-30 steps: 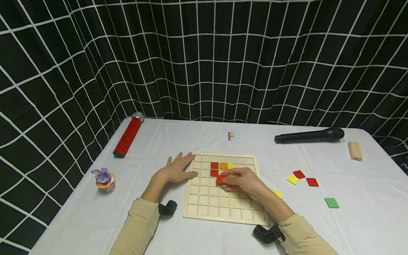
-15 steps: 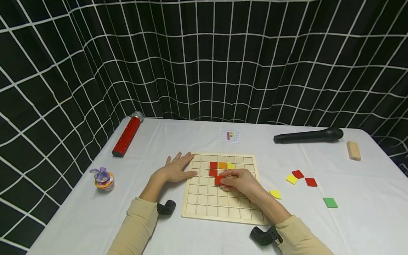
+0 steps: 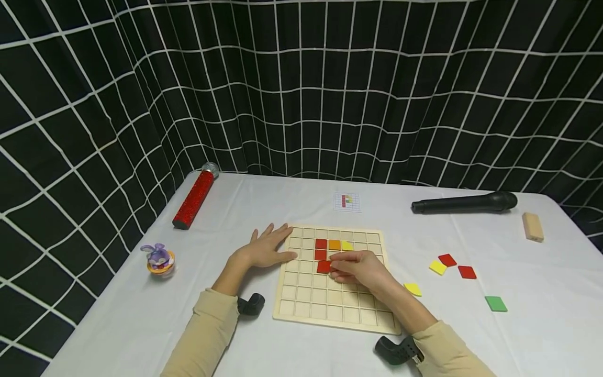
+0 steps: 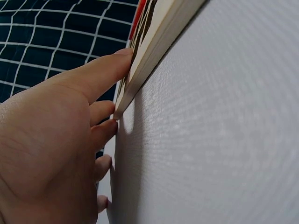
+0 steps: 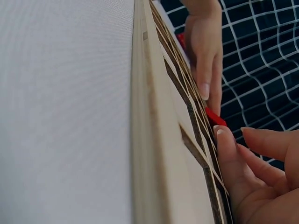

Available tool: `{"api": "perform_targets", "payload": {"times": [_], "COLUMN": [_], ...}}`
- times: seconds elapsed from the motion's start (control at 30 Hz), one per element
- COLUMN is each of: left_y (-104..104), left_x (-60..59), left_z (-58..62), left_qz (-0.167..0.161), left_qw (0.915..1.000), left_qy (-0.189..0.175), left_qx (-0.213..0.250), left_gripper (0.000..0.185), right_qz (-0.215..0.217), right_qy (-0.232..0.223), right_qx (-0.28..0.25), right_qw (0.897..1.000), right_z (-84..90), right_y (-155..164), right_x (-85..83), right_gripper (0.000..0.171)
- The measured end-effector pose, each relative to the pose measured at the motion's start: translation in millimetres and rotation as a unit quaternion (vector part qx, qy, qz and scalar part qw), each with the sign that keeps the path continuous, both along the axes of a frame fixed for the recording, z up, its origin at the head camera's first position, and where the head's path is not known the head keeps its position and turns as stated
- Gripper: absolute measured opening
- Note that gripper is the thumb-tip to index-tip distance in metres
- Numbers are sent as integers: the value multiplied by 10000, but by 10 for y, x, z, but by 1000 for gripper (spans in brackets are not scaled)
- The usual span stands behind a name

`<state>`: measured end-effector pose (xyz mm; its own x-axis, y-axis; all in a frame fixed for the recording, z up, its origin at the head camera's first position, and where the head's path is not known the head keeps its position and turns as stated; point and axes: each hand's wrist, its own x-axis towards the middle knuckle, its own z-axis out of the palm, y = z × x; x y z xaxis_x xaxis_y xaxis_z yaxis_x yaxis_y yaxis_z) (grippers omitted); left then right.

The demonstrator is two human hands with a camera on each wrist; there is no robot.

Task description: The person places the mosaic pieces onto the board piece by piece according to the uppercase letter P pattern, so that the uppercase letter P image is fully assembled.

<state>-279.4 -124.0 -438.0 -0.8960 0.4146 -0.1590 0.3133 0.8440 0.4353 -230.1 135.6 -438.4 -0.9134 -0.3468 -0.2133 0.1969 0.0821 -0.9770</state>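
Note:
A red square tile [image 3: 323, 267] lies over a cell of the wooden grid board [image 3: 296, 309], one row below two other red tiles. The right hand [image 3: 360, 269] pinches this lower tile at its right side. In the right wrist view, the thumb and fingers meet the tile's edge [image 5: 216, 116] close over the board. An orange tile [image 3: 334, 244] and a yellow tile [image 3: 347, 245] sit in the top red tile's row. The left hand [image 3: 265, 251] is spread at the board's left edge. Its thumb [image 4: 112, 65] rests on the rim, other fingertips at the corner.
Right of the board lie loose red tiles [image 3: 467, 272], yellow tiles [image 3: 413, 289] and a green tile [image 3: 496, 303]. Behind it is a pattern card [image 3: 347, 201]. Red microphone [image 3: 194, 201], rabbit figurine [image 3: 159, 260], black microphone [image 3: 464, 203] and wooden block [image 3: 533, 226] stand around.
The red tile in the right hand has settled closer to the board below the other red tiles. The left hand stays at the board's edge. The whole view has shifted slightly.

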Motion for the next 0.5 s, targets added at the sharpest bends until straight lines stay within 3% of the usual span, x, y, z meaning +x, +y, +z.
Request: {"api": "perform_targets", "payload": {"times": [0.5], "left_y": [27], "left_x": [13], "left_z": [21], "left_qz": [14], "left_qw": [10000], "left_qy": [-59], "left_qx": [-29], "left_gripper": [74], "right_qz": [-111], "right_qy": [-20], "right_qx": [-102], "right_qw": [9999], "right_z": [-4], "right_y": [15], "right_x": [10], "right_gripper": [33]}}
